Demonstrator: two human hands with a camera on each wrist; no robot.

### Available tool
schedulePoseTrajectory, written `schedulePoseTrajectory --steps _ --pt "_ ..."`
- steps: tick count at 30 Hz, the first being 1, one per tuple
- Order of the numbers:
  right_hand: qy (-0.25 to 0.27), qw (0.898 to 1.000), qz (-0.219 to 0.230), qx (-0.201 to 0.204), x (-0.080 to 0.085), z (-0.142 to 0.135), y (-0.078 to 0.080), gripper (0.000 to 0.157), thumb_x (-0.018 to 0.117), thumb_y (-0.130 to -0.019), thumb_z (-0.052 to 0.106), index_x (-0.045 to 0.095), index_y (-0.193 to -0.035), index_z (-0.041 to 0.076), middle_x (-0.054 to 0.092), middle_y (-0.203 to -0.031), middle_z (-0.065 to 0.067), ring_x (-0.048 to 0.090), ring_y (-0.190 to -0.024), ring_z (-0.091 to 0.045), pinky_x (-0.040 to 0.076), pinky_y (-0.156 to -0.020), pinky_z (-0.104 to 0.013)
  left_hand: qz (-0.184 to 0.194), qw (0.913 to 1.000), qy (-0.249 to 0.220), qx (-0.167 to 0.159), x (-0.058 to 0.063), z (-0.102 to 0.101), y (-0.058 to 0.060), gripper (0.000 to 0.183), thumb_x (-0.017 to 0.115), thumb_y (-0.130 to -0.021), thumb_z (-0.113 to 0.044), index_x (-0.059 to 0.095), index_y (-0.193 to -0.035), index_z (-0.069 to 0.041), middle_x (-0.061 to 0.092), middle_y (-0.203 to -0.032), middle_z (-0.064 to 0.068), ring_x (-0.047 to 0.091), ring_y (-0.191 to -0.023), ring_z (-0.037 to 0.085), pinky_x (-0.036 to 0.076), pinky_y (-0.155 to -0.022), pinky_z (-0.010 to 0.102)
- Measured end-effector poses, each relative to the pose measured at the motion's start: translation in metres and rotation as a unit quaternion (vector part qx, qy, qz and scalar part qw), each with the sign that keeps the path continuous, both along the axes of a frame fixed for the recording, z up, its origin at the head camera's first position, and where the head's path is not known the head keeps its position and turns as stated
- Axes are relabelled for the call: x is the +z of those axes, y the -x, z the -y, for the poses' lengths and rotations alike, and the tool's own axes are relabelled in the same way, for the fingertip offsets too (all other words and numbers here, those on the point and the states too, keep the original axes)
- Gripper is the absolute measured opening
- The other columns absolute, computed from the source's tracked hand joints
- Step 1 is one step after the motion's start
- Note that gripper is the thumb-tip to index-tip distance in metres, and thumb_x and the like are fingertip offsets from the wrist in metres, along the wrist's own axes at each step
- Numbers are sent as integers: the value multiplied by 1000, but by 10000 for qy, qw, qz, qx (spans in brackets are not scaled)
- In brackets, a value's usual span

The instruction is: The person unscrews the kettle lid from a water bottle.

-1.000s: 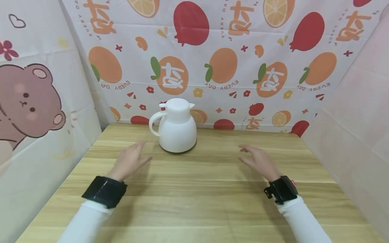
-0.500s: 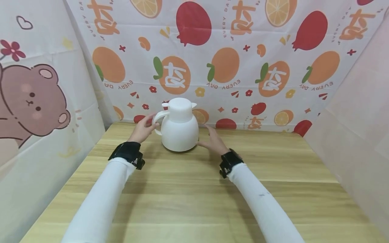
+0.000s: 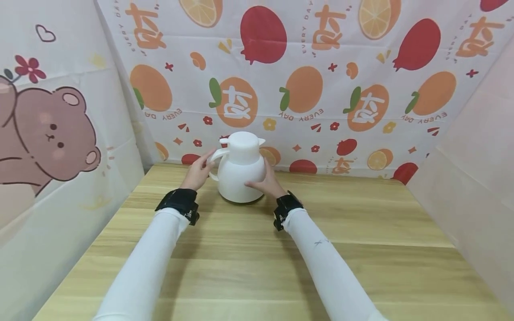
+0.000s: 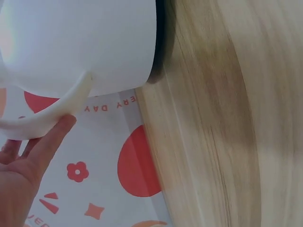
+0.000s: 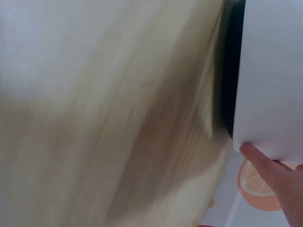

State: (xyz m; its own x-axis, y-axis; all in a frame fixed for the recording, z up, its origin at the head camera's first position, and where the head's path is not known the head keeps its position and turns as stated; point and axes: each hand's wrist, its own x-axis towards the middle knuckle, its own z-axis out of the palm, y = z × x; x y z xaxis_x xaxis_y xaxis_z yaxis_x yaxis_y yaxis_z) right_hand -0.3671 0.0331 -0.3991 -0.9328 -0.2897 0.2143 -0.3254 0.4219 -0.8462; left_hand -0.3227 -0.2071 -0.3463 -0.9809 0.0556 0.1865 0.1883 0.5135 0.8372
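Note:
A white thermal jug (image 3: 234, 178) with a lid and a short spout stands upright at the back of the wooden table. My left hand (image 3: 196, 174) is at its handle (image 4: 71, 101) on the left side. The left wrist view shows the thumb against one side of the handle and fingers on the other. On the jug's right, my right hand (image 3: 272, 183) grips the body, thumb across the front and the other fingers largely hidden behind. In the right wrist view the thumb's tip touches the white wall just above the dark base (image 5: 232, 71).
Wood-grain tabletop (image 3: 249, 263) extends in front of the jug and to both sides. A fruit-print cloth (image 3: 305, 40) hangs right behind the jug. A bear-print cloth (image 3: 116, 107) closes the left side, and a pale cloth (image 3: 478, 169) the right.
Both hands have moved forward and inward from beside the jug. The left has come to its handle, the right has closed on its body. The jug stays where it stood.

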Motion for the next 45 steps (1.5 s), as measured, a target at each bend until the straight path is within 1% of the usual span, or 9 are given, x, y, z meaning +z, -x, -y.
schedulePoseTrajectory --steps 5,13,19,23,32,35,40,42,45 --pt "132 9994 162 -265 -2 -4 -2 109 79 -72 31 7 -152 15 22 -157 -12 28 -139 -31 28 -113 -58 -86 9999 -124 -52 -2 -6 3 49 41 -101 -16 31 -148 -13 29 -155 24 40 -131 43 46 -99 58" --pt "145 9996 196 -164 -4 -1 -1 109 79 -73 31 7 -153 14 19 -159 -13 27 -141 -32 28 -114 -57 -41 9999 -18 119 -2 -3 0 49 41 -101 -16 30 -149 -16 30 -155 23 36 -135 43 45 -101 58" --pt "186 9992 340 -88 -1 0 -2 107 78 -74 31 7 -153 16 19 -159 -13 28 -141 -33 28 -114 -58 -99 9998 126 155 -1 -1 -3 50 40 -101 -19 28 -149 -15 29 -155 24 35 -135 44 44 -101 58" --pt "132 9993 331 -65 0 -1 -3 107 76 -76 31 5 -153 14 18 -160 -13 26 -142 -33 26 -114 -58 -109 9996 180 160 -1 -1 -4 50 39 -101 -19 27 -150 -17 29 -155 25 37 -134 45 45 -101 58" --pt "229 9989 358 172 -2 -14 -8 105 74 -78 25 2 -153 13 15 -160 -15 24 -143 -34 25 -115 -58 3 9997 201 142 -3 -12 -14 51 40 -101 -17 27 -150 -19 29 -156 23 38 -133 43 44 -101 58" --pt "214 9987 403 225 -2 -18 -10 105 74 -79 24 1 -153 12 13 -161 -16 24 -142 -36 26 -114 -59 -69 9996 240 148 -4 -15 -17 51 40 -101 -16 27 -150 -20 31 -155 23 41 -131 43 46 -99 58" --pt "87 9979 608 215 -2 -27 -13 105 73 -79 28 0 -153 17 11 -162 -14 27 -141 -38 31 -111 -59 -127 9991 349 184 -5 -20 -25 51 42 -100 -16 29 -149 -22 34 -153 24 46 -126 42 48 -97 57" --pt "19 9972 721 196 -2 -30 -15 104 73 -80 31 0 -153 20 11 -162 -12 27 -141 -39 32 -110 -60 -196 9988 400 199 -6 -22 -28 51 42 -100 -15 29 -149 -21 36 -152 24 49 -122 41 49 -95 56" --pt "-29 9969 762 174 -2 -33 -17 104 73 -79 32 1 -153 20 11 -162 -10 26 -141 -40 32 -110 -62 -332 9980 491 233 -7 -26 -33 51 43 -100 -14 31 -149 -20 40 -149 26 52 -116 41 51 -91 55"
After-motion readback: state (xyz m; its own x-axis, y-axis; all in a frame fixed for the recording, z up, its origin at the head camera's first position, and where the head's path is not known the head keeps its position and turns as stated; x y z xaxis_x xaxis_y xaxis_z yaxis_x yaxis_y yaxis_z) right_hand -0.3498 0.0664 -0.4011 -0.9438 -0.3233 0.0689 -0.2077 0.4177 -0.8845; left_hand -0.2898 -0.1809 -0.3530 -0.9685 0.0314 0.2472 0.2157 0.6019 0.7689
